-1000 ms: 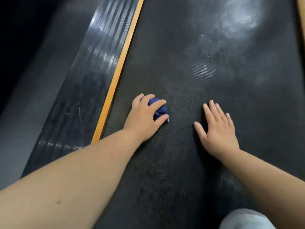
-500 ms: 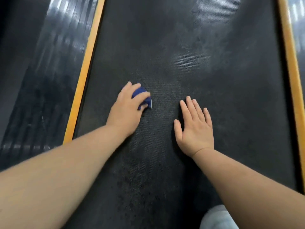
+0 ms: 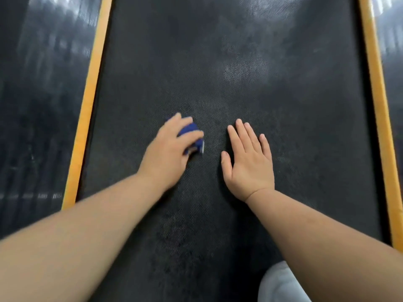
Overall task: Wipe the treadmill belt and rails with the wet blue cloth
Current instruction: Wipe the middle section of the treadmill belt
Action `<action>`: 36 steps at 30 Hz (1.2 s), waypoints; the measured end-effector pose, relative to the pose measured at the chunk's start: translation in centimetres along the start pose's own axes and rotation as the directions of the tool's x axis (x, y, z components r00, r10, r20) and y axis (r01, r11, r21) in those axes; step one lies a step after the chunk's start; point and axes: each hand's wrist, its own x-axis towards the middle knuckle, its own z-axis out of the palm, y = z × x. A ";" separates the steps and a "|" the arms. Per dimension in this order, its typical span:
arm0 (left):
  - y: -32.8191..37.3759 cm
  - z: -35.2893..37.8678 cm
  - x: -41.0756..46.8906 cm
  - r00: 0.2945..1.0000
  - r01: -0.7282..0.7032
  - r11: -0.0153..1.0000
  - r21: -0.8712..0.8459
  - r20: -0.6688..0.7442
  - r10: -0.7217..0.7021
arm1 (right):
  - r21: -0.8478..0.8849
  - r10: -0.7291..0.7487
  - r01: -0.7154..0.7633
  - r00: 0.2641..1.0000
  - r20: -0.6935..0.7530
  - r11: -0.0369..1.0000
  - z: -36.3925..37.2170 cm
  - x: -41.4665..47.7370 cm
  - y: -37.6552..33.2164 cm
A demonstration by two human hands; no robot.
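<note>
Now the belt [image 3: 218, 62] is filling most of the floor ahead, with glossy rails [image 3: 43, 83] running beyond orange strips [image 3: 87, 105] at nine and three o'clock. Near the belt's middle the person is bracing the right hand [image 3: 248, 162] flat, fingers released and spread, holding nothing. Just beside it, toward nine o'clock, the left hand [image 3: 168, 153] is clenching the bunched cloth [image 3: 190, 129] against the belt. To wipe well, I'd be opening the cloth wider, pressing evenly and working in overlapping lanes out to each strip; the rails are looking streaky, so likely not yet wiped.
</note>
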 end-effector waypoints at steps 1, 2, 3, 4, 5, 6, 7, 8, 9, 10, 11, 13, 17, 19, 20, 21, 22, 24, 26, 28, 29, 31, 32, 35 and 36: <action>0.9 0.1 -3.2 0.994 -0.078 0.996 -0.031 0.068 0.080 | 0.004 0.000 0.000 1.000 0.004 1.000 0.0 0.0 0.0; 1.8 0.0 -5.8 0.978 -0.135 0.990 -0.037 0.153 0.139 | 0.008 0.000 0.000 1.000 0.009 1.000 0.0 -0.1 -0.1; 2.0 -0.3 -6.9 0.962 -0.179 0.983 -0.030 0.202 0.181 | 0.009 0.001 -0.001 1.000 0.006 1.000 0.0 -0.1 -0.1; 1.7 -0.5 -6.5 0.950 -0.213 0.977 -0.035 0.226 0.215 | 0.014 0.004 -0.004 1.000 -0.005 1.000 -0.1 0.0 -0.1; 1.3 -0.4 -5.2 0.951 -0.216 0.976 -0.026 0.221 0.216 | 0.019 0.003 -0.003 1.000 -0.010 1.000 -0.1 0.1 0.0; 1.1 -0.4 -3.3 0.970 -0.161 0.987 0.000 0.183 0.158 | 0.017 -0.005 0.005 1.000 -0.003 1.000 -0.1 0.0 0.0; 0.8 -0.6 -0.8 0.991 -0.045 0.999 0.013 0.130 0.043 | 0.013 -0.004 0.004 1.000 0.006 1.000 -0.1 -0.1 0.0; 0.4 -0.9 2.1 0.995 0.062 0.998 0.025 0.075 -0.064 | 0.011 0.000 0.000 1.000 0.005 1.000 -0.2 -0.1 0.1; 0.1 -1.1 4.8 0.988 0.143 0.989 0.035 0.047 -0.144 | 0.021 -0.008 0.007 1.000 0.008 1.000 -0.2 0.1 0.0; -0.1 -1.1 6.9 0.980 0.196 0.980 0.036 0.036 -0.198 | 0.040 -0.027 0.026 0.999 0.024 0.999 -0.3 0.1 0.0; -0.1 -1.1 8.3 0.978 0.208 0.978 0.022 0.027 -0.208 | 0.053 -0.046 0.043 0.998 0.042 0.998 -0.5 0.1 0.1; 0.1 -0.6 8.5 0.979 0.203 0.979 -0.013 -0.019 -0.204 | 0.059 -0.028 0.026 0.999 0.037 0.998 -0.9 -0.2 1.1; 1.4 0.3 0.0 0.999 0.042 0.999 -0.019 0.032 -0.041 | 0.011 0.127 -0.127 0.992 0.000 0.992 -1.3 -2.1 3.6; 2.0 -0.2 -3.5 0.988 -0.067 0.998 -0.019 0.138 0.069 | -0.004 0.130 -0.130 0.991 0.005 0.992 -1.1 -2.2 3.7; 1.6 -0.3 -3.9 0.977 -0.136 0.991 0.008 0.170 0.132 | -0.007 0.130 -0.130 0.991 0.010 0.991 -1.0 -2.2 3.6; 1.5 -0.5 -3.2 0.962 -0.197 0.980 0.035 0.199 0.186 | -0.009 0.135 -0.135 0.991 0.011 0.991 -1.0 -2.1 3.5; 1.5 -0.7 -1.8 0.956 -0.220 0.974 0.058 0.209 0.204 | -0.009 0.140 -0.140 0.990 0.004 0.990 -1.1 -2.0 3.6; 2.1 -0.9 2.4 0.988 -0.098 0.991 0.088 0.126 0.087 | -0.007 0.147 -0.147 0.989 -0.001 0.989 -1.1 -2.0 3.6; 2.5 -0.5 7.6 0.992 0.127 0.990 0.067 0.008 -0.128 | -0.003 0.152 -0.152 0.988 0.001 0.988 -1.1 -2.0 3.7; 2.9 0.1 10.2 0.976 0.217 0.976 0.017 -0.029 -0.217 | 0.001 0.139 -0.139 0.990 0.000 0.990 -1.0 -1.9 3.7; 3.1 0.3 10.0 0.978 0.208 0.978 0.024 -0.025 -0.208 | 0.002 0.137 -0.137 0.991 0.001 0.991 -1.0 -1.9 3.8; 3.5 0.7 6.8 0.996 0.069 0.996 0.049 0.057 -0.072 | 0.005 0.139 -0.139 0.990 0.008 0.990 -1.1 -1.9 3.9; 3.7 0.7 4.2 0.995 -0.040 0.998 0.046 0.094 0.036 | 0.006 0.139 -0.139 0.990 0.009 0.990 -1.2 -1.9 3.9; 3.6 0.4 -1.7 0.928 -0.260 0.965 0.014 0.279 0.246 | 0.015 0.139 -0.139 0.990 0.015 0.990 -1.3 -1.9 3.8; 3.1 0.3 -1.7 0.908 -0.300 0.954 -0.016 0.300 0.291 | 0.016 0.141 -0.141 0.990 0.008 0.990 -1.3 -1.9 3.7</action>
